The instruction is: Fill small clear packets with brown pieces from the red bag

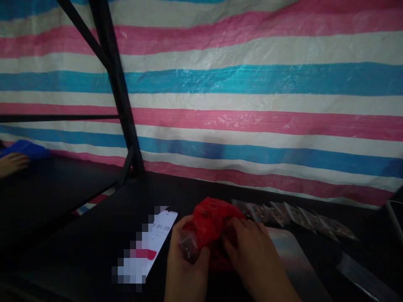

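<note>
Red plastic bag (212,222) is bunched up on the black worktop (78,235), low and centre of view, held between both hands. Left hand (185,268): fingers (178,235) closed around a small clear bag (189,246) with dark contents, its corner pressed against the red plastic. Right hand (255,260): fingers (234,235) curled down over the red bag's right side, gripping a fold of it. Can't tell what, if anything, is inside the red bag.

Just right of and behind the hands: a row of small clear bags (292,216) with brownish contents, overlapping, lying along the back of the worktop. In front of that row, touching distance from the right hand, a silvery sheet (292,256). Far right, a clear plastic sleeve (362,272) lies flat.

Left of the hands, just beside them: a phone (160,230) flat on the worktop, showing 0:01:09, most of the screen pixelated.

Behind everything, a pink, blue and white striped tarp (252,96) and a black steel frame (116,84). Far left, well apart, a co-worker's hand (12,163) rests by a blue cloth (27,149) on a black shelf (53,197).
</note>
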`<act>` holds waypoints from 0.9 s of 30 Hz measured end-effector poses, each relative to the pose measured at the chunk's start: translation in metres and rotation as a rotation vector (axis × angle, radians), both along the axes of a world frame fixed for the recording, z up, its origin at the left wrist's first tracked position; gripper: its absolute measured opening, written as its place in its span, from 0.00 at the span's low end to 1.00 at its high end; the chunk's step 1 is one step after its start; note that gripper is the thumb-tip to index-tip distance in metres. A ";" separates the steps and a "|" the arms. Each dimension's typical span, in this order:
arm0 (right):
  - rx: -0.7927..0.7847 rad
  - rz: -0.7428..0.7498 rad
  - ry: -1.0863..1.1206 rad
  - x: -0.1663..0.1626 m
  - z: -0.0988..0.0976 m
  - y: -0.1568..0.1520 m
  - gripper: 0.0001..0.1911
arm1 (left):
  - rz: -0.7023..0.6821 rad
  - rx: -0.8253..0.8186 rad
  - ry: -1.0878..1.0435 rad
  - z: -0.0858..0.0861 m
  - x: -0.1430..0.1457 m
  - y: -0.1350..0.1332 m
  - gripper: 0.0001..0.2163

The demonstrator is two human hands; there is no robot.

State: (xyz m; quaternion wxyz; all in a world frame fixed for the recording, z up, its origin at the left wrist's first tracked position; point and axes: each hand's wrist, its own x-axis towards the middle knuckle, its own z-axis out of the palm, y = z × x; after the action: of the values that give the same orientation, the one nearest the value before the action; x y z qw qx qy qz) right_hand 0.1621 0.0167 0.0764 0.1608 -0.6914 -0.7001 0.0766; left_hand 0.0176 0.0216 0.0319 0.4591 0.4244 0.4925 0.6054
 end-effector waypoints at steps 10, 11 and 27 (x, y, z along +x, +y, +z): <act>-0.011 -0.017 0.164 -0.005 0.001 0.002 0.11 | -0.035 -0.118 -0.189 -0.002 -0.005 0.002 0.29; -0.017 -0.025 0.167 -0.006 0.001 0.002 0.11 | -0.033 -0.129 -0.210 -0.002 -0.006 0.002 0.30; -0.092 0.014 0.603 0.006 -0.011 0.010 0.10 | -0.010 -0.140 -0.210 -0.003 -0.008 0.004 0.30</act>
State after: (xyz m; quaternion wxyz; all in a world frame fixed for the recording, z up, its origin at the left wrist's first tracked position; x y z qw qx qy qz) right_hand 0.1682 0.0271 0.0652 0.3292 -0.6391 -0.6216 0.3111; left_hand 0.0092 0.0254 0.0289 0.5397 0.3281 0.4808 0.6082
